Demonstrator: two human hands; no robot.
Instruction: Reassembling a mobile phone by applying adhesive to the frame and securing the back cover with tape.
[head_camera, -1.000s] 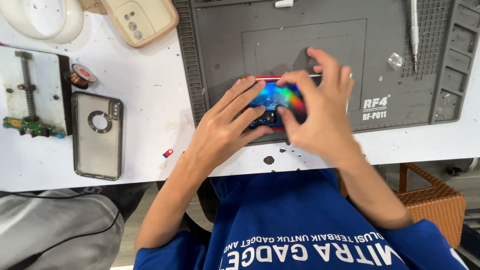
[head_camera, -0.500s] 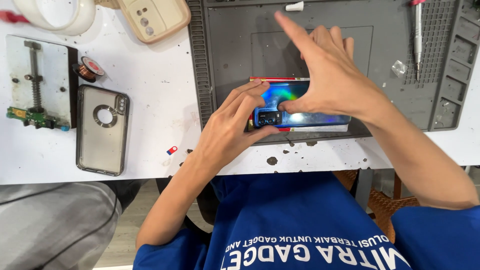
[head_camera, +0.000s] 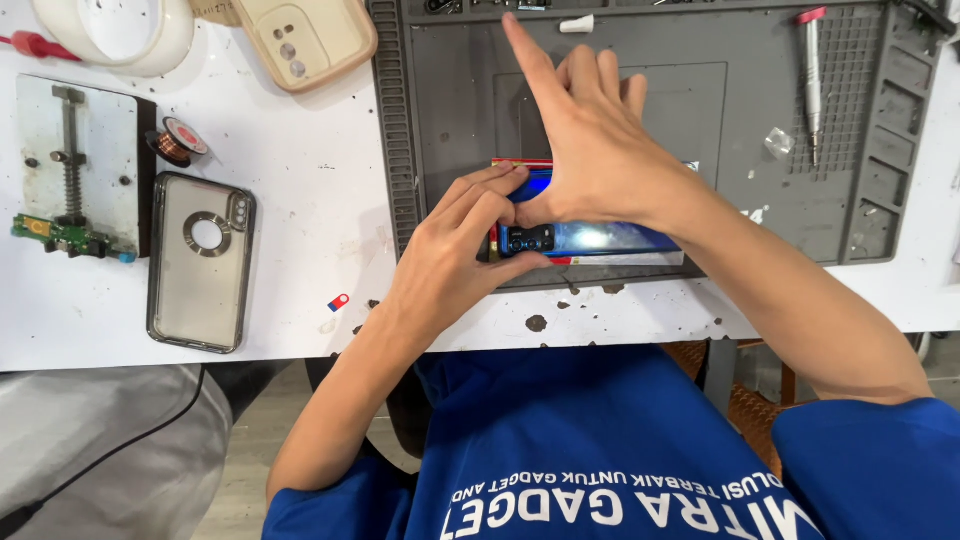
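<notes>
A blue smartphone (head_camera: 590, 240) lies back up on the grey work mat (head_camera: 440, 120), its camera block at the left end. My left hand (head_camera: 455, 250) grips that left end with thumb and fingers wrapped around the edge. My right hand (head_camera: 590, 150) presses its thumb on the phone's upper edge, with the other fingers spread and lifted and the index finger pointing away. A thin red and white strip (head_camera: 520, 162) shows along the phone's far edge.
A clear phone case (head_camera: 200, 265) lies on the white table at the left, beside a metal board holder (head_camera: 75, 165) with a green circuit board (head_camera: 60, 238). A beige case (head_camera: 305, 40), a copper wire spool (head_camera: 175, 142) and a screwdriver (head_camera: 812, 85) are nearby.
The phone has turned from tilted in both hands to lying lengthwise on the mat. My right hand opened and lifted its fingers, leaving only the thumb on the phone.
</notes>
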